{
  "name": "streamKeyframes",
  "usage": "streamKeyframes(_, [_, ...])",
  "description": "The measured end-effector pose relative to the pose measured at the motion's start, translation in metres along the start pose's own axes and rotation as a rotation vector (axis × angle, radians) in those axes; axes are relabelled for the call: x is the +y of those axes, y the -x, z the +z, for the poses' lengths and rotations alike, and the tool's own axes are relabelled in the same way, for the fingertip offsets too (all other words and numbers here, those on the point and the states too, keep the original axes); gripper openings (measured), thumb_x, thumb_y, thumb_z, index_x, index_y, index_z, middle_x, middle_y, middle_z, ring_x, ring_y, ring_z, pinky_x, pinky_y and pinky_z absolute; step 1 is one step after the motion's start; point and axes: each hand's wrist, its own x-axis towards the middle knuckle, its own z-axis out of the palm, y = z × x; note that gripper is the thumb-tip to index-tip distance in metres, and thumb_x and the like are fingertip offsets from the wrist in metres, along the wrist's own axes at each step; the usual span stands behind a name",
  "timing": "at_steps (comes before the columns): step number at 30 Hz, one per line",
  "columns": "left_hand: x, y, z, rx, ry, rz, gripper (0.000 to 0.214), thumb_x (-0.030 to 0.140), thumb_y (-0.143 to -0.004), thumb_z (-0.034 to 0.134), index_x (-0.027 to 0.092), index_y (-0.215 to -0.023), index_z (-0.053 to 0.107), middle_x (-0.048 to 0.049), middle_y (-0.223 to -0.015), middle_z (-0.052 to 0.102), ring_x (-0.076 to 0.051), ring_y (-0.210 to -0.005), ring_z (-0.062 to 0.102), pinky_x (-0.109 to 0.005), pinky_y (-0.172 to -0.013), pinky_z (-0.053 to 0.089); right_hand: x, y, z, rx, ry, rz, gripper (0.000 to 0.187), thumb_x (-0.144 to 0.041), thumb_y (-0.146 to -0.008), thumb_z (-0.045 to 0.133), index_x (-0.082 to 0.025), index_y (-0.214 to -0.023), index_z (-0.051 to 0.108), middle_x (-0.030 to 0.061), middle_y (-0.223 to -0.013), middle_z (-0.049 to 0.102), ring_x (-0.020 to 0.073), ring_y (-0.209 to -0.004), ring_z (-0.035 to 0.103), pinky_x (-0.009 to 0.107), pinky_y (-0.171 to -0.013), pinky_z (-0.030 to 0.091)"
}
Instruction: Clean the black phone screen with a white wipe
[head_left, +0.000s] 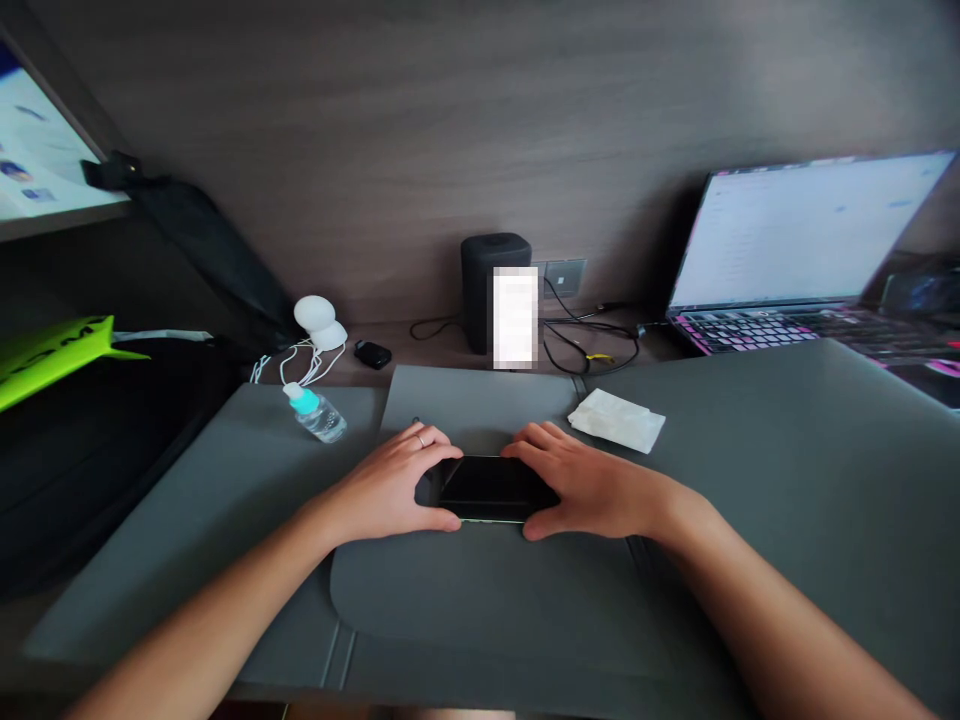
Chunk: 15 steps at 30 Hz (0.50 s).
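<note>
A black phone [491, 487] lies flat on the grey desk mat [480, 610] in the middle of the desk. My left hand [394, 485], with a ring on one finger, grips the phone's left end, thumb at the near edge and fingers over the far edge. At the phone's right end my right hand [592, 485] holds it the same way. Both hands are closed round the phone.
A small bottle with a turquoise cap [315, 412] lies left of the hands, a folded white tissue [616, 419] to the right. Behind stand a black cylinder speaker [484, 290], white earphones [315, 330], cables, and an open laptop [802, 270] at the right.
</note>
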Motion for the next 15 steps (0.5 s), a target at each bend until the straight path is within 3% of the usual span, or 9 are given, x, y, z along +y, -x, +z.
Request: streamKeyframes(15, [0.0001,0.0001,0.0001,-0.012,-0.009,-0.013,0.062,0.044,-0.073,0.078,0.03,-0.129,0.053,-0.0038,-0.121,0.057,-0.029,-0.115,0.052,-0.043,-0.097,0.046,0.0027,0.0018,-0.0024,-0.009,-0.034,-0.012,0.065,-0.052,-0.081,0.069,-0.018,-0.133,0.052,0.0114,-0.12,0.049,0.029,-0.113,0.048,0.043,-0.099,0.042])
